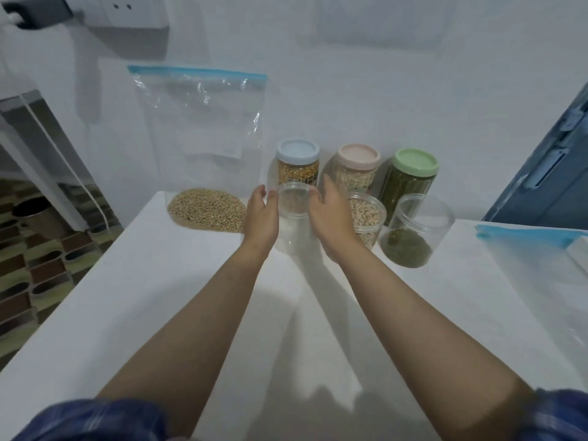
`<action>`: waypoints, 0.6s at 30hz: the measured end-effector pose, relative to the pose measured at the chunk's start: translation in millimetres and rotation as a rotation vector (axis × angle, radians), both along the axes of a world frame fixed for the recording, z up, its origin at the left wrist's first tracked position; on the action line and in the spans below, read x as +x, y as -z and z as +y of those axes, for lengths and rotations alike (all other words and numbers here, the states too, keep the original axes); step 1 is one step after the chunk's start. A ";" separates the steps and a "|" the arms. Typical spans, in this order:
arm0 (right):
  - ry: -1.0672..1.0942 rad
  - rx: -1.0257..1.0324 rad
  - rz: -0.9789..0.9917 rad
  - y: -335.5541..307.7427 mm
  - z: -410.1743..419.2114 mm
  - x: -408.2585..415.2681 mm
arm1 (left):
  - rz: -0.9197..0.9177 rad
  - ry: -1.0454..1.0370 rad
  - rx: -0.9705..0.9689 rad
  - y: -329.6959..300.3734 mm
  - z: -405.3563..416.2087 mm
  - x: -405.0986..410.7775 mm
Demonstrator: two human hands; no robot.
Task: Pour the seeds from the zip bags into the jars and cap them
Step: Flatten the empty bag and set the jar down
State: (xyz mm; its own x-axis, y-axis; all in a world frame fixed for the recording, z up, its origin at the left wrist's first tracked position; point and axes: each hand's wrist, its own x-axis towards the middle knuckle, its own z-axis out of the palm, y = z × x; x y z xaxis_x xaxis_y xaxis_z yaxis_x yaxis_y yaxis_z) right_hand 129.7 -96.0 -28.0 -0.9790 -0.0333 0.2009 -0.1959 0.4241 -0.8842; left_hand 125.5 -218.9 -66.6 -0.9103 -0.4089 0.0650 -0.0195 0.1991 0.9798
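White worktop (pixel 159 297): left hand (pixel 261 218) and right hand (pixel 331 214) flank empty jar (pixel 294 214), grips released, fingers relaxed.

A white desk (pixel 159 297) carries a seed-filled zip bag (pixel 203 173), three capped jars (pixel 358 168), three open jars (pixel 416 230) and a flat bag (pixel 525 249).

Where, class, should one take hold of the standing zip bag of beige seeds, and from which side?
Grip the zip bag by its blue zip strip, coming from above. The seeds sit at the bottom, so the clear upper part is limp and the strip is stiffest.
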 end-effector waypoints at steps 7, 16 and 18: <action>0.028 0.099 -0.055 26.6 -18.6 -14.5 | -0.008 0.175 -0.145 3.3 -7.0 2.4; -0.021 0.135 0.054 50.5 -5.2 17.7 | 0.097 0.181 -0.204 24.5 -16.0 40.4; -0.019 0.102 0.068 53.8 1.3 35.8 | 0.096 0.192 -0.154 25.5 -11.8 58.6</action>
State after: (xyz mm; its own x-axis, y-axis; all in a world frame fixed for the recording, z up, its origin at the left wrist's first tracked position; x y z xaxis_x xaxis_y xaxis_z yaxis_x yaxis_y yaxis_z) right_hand 165.4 -94.7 -81.7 -0.9623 -0.0748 0.2616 -0.2627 0.5065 -0.8212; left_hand 184.1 -230.7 -92.1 -0.9567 -0.2082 0.2033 0.1250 0.3368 0.9332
